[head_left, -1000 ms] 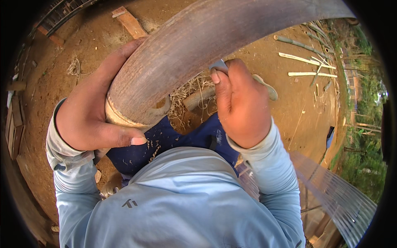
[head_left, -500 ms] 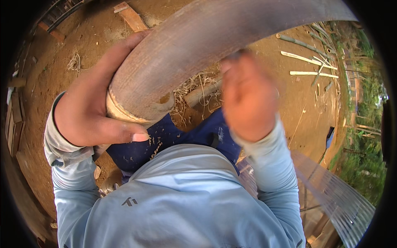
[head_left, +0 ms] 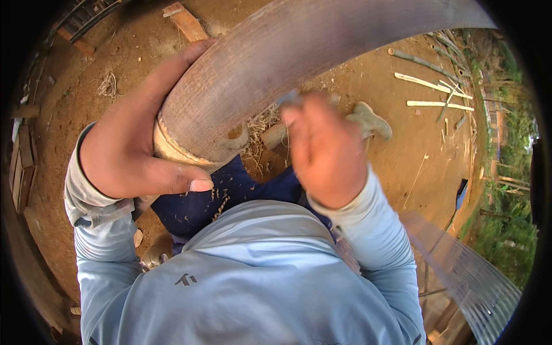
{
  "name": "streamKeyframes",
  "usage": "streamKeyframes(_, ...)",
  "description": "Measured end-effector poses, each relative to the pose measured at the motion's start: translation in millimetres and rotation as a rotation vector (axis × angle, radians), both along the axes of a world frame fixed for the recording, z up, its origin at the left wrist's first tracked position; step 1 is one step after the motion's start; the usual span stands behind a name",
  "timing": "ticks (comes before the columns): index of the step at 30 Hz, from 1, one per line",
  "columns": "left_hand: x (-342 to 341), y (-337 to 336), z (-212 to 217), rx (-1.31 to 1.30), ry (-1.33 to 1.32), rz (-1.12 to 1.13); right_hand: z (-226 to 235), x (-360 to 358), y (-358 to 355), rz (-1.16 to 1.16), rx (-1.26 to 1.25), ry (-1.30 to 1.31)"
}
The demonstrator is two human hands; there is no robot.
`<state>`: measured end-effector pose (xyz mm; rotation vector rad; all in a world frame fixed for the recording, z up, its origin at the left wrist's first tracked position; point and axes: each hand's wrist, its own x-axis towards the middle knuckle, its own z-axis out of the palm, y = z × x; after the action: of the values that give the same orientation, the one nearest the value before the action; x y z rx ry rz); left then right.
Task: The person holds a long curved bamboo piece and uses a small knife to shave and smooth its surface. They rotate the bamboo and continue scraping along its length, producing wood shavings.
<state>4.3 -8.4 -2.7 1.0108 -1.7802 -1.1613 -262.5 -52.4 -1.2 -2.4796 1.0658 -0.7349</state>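
Observation:
A thick brown bamboo pole [head_left: 259, 69] slants from the lower left up past the upper right, bending in the fisheye view. Near its close end are a pale node ring [head_left: 178, 150] and a small cut-out notch [head_left: 234, 137]. My left hand [head_left: 138, 138] is wrapped round that end, thumb across the ring. Beside the pole's right edge, my right hand [head_left: 328, 146] is closed, blurred by motion. A small bluish-grey piece [head_left: 289, 98] sticks out at its fingertips against the pole; its kind is too smeared to make out.
Curly shavings [head_left: 261, 123] and a shorter pole piece [head_left: 274, 137] lie beneath. A boot [head_left: 371, 121] stands to the right. Split bamboo strips [head_left: 437, 104] lie farther right, a corrugated clear sheet [head_left: 466, 276] lower right, a wooden board [head_left: 187, 22] at the top.
My right hand has moved left and slightly down along the pole's edge. The boot has come into sight beyond it. My left hand keeps its hold on the bamboo pole.

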Motion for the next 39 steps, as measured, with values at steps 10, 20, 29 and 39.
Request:
streamKeyframes(10, -3, 1, 1, 0.039, 0.054, 0.023, 6, 3, 2, -0.044, 0.047, 0.000)
streamKeyframes(20, -5, 2, 1, 0.070, 0.089, 0.049, 8, 10, 2, -0.030, 0.040, 0.055)
streamKeyframes(29, -4, 1, 0, 0.060, 0.082, 0.040, -2, 13, 1, -0.048, 0.003, -0.051)
streamKeyframes(39, -4, 0, -2, -0.021, 0.049, -0.009, -7, 9, 7, 0.055, 0.059, 0.055)
